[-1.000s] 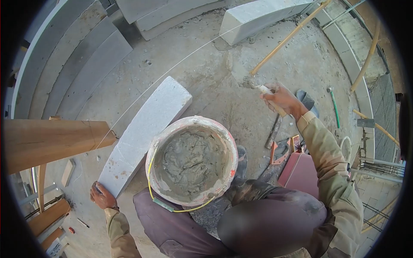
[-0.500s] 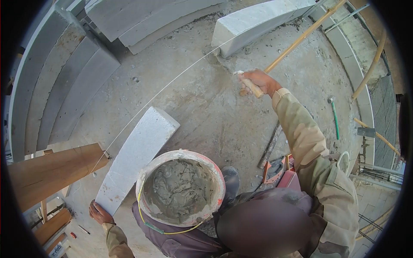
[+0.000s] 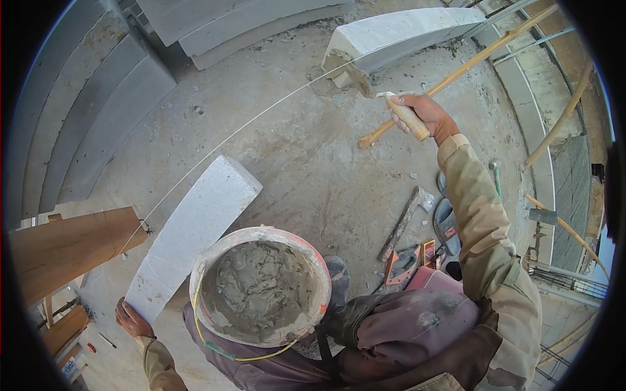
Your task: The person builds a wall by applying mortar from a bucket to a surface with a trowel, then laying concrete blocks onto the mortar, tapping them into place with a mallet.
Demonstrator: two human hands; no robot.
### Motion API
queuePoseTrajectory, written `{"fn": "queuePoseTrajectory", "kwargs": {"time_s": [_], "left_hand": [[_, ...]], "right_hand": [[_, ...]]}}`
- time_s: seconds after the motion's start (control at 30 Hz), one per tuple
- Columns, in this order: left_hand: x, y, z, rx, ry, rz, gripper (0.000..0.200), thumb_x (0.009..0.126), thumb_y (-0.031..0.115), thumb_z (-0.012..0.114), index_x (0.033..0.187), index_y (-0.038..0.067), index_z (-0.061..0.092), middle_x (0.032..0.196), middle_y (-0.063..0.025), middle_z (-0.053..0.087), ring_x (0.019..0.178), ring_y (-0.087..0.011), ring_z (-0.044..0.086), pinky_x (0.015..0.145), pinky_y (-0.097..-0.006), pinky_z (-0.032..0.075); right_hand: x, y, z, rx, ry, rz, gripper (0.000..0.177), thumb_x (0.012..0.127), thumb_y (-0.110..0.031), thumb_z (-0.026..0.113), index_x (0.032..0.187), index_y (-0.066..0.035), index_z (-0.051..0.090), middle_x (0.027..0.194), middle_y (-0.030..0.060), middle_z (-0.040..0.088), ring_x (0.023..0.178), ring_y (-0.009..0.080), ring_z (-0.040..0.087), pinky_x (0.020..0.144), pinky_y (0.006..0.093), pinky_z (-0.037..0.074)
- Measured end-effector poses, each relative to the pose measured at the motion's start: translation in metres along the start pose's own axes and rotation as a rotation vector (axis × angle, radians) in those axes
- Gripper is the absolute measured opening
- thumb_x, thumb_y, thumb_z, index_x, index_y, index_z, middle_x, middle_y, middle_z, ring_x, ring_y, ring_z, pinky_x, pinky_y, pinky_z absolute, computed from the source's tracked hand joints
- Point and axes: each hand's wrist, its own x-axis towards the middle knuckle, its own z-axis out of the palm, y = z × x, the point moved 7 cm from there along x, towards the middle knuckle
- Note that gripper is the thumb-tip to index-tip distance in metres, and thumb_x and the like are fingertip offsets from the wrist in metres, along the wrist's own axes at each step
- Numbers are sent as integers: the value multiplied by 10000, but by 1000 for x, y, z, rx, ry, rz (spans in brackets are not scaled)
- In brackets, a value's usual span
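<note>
My right hand (image 3: 420,117) is closed around the wooden handle of a trowel (image 3: 360,79). The trowel's blade, smeared with mortar, is at the near end of a curved pale block (image 3: 404,36). A mortar patch shows on that end face. My left hand (image 3: 134,319) lies against the near end of a second pale block (image 3: 195,225), fingers stretched along its edge. Beside this block, a bucket (image 3: 326,274) of wet grey mortar (image 3: 261,287) stands by my legs. A white string (image 3: 241,133) runs from a wooden board toward the far block.
Curved slabs (image 3: 98,111) stand stacked at left and behind. A wooden board (image 3: 78,251) juts in at left. A hatchet-like tool (image 3: 404,221), sandals (image 3: 447,225) and a pink box (image 3: 433,280) lie at right. A bamboo pole (image 3: 469,65) slants behind my right hand.
My right hand has moved right, and the trowel's blade now shows at the far block's end, with mortar on that face. The view has shifted slightly. My left hand stays at the near block.
</note>
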Motion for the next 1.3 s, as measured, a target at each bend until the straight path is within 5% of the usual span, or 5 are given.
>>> {"fn": "queuePoseTrajectory", "kwargs": {"time_s": [0.47, 0.73, 0.83, 0.93, 1.3], "left_hand": [[2, 0, 1, 6, -1, 25, 467, 1095, 380, 358, 1147, 8, 637, 1079, -198, 652, 1060, -372, 572, 1018, -486, 366], [-1, 9, -4, -4, 5, 1, 470, 1092, 388, 363, 1156, 12, 637, 1096, -195, 654, 1069, -376, 570, 1021, -490, 363], [0, 7, -4, 12, 16, 18, 465, 1088, 387, 373, 1164, 13, 638, 1114, -195, 658, 1082, -379, 570, 1022, -493, 365], [-2, 9, -5, 5, 4, 7, 466, 1085, 387, 378, 1162, 10, 642, 1116, -195, 661, 1089, -381, 570, 1023, -494, 367], [0, 15, -7, 7, 23, 6, 452, 1077, 370, 397, 1165, 7, 652, 1125, -195, 666, 1106, -375, 569, 1034, -483, 365]], "right_hand": [[-30, -67, -51, -586, 155, -58, 254, 1028, -208, 551, 1071, 22, 651, 696, 136, 668, 449, 173, 602, 377, 304, 483], [-87, -14, 18, -809, 266, 1, 347, 976, -285, 659, 1105, 37, 648, 670, 43, 617, 538, 129, 619, 471, 301, 478], [-47, 4, 66, -1121, 256, -307, 418, 936, -318, 679, 918, 100, 684, 778, 228, 695, 666, 345, 690, 650, 426, 549], [14, 25, 65, -1197, 374, -234, 459, 930, -335, 655, 885, 121, 690, 888, 336, 685, 841, 479, 690, 783, 502, 548], [55, 31, 112, -1385, 305, -379, 325, 899, -243, 621, 880, 72, 698, 930, 329, 690, 938, 490, 677, 846, 531, 546]]}}
